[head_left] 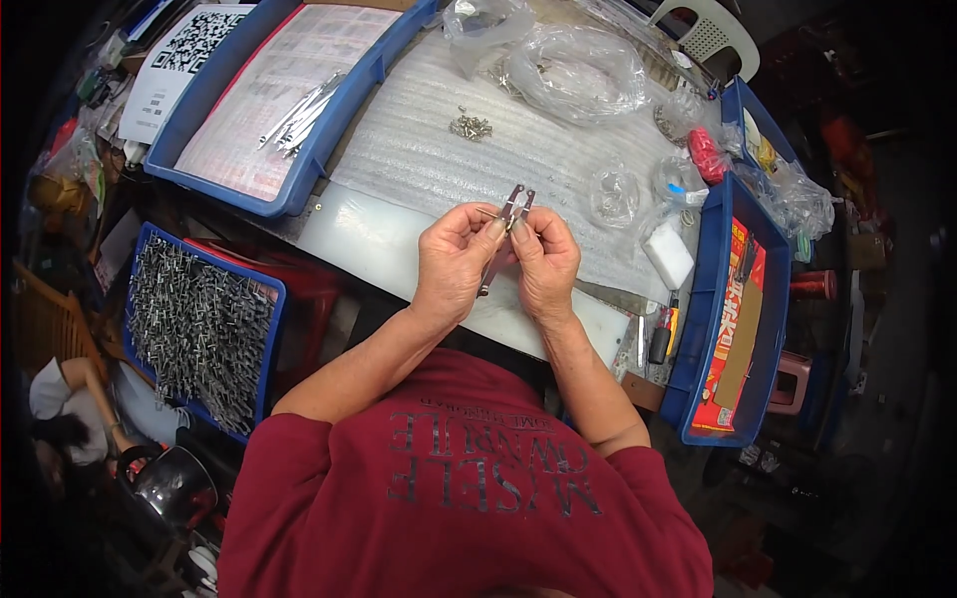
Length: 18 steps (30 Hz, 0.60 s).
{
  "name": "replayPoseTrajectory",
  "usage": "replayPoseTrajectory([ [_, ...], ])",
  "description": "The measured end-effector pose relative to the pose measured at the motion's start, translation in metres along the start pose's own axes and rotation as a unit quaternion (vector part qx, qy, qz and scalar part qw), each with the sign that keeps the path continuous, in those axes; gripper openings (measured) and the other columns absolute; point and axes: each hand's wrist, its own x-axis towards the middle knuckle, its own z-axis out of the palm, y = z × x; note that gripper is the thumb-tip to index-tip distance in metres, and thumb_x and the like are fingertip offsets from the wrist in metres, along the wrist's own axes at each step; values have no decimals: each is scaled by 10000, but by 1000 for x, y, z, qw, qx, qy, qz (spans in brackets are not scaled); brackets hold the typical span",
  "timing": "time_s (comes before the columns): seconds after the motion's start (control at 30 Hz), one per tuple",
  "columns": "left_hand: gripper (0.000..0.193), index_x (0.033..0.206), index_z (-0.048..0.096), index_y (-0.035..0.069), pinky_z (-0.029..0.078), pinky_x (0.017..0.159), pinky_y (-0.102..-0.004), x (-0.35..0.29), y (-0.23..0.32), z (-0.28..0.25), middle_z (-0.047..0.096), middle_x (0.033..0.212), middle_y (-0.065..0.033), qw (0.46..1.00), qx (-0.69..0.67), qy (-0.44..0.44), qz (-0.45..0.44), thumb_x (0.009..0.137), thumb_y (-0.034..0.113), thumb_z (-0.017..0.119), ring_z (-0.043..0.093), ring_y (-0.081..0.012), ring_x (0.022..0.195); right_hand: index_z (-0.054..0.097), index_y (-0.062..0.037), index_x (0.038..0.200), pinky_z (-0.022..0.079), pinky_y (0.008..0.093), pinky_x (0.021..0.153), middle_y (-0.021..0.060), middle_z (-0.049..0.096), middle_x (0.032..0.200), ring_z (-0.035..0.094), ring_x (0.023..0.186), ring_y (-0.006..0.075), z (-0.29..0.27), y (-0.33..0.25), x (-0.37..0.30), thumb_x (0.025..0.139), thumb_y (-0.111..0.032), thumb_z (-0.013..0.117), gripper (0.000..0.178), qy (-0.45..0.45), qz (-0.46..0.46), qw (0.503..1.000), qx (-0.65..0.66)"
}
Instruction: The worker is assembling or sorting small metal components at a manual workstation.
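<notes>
Over the near edge of the work table, my left hand [457,251] and my right hand [545,257] meet. Both are closed, thumbs and fingers pinching a pair of narrow dark flat bars [493,271] with small holes at their ends. The bars' upper ends stand slightly apart above my fingertips. A thin light-coloured sliver shows by my left index finger; I cannot make out what it is. Beyond my hands, a small pile of metal fittings [471,126] lies on the white foam sheet [399,120].
A blue tray [261,204] with silvery strips [299,118] stands at upper left. Below it, a blue crate [269,349] holds many small metal parts. Clear plastic bags [578,75] lie at the back. At right are a white block [669,255], a screwdriver [661,334] and another blue tray [698,344].
</notes>
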Motion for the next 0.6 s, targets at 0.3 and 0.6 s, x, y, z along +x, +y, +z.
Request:
replayPoseTrajectory([
  [0.3, 88, 827, 493, -17, 435, 544, -185, -1, 1, -1, 521, 725, -30, 1000, -3, -2, -9, 753, 31, 491, 485, -56, 605, 493, -14, 784, 355, 155, 476, -8, 477, 656, 423, 550, 41, 0, 1, 0, 761, -122, 505, 111, 5, 12, 1000, 16],
  [0.6, 89, 826, 493, -17, 452, 537, -189, 2, -1, -2, 524, 730, -39, 1000, -13, -14, -1, 750, 29, 493, 496, -66, 616, 501, -13, 794, 355, 151, 469, -9, 484, 643, 423, 532, 33, -2, 1, 2, 765, -125, 500, 116, 9, 28, 999, 34],
])
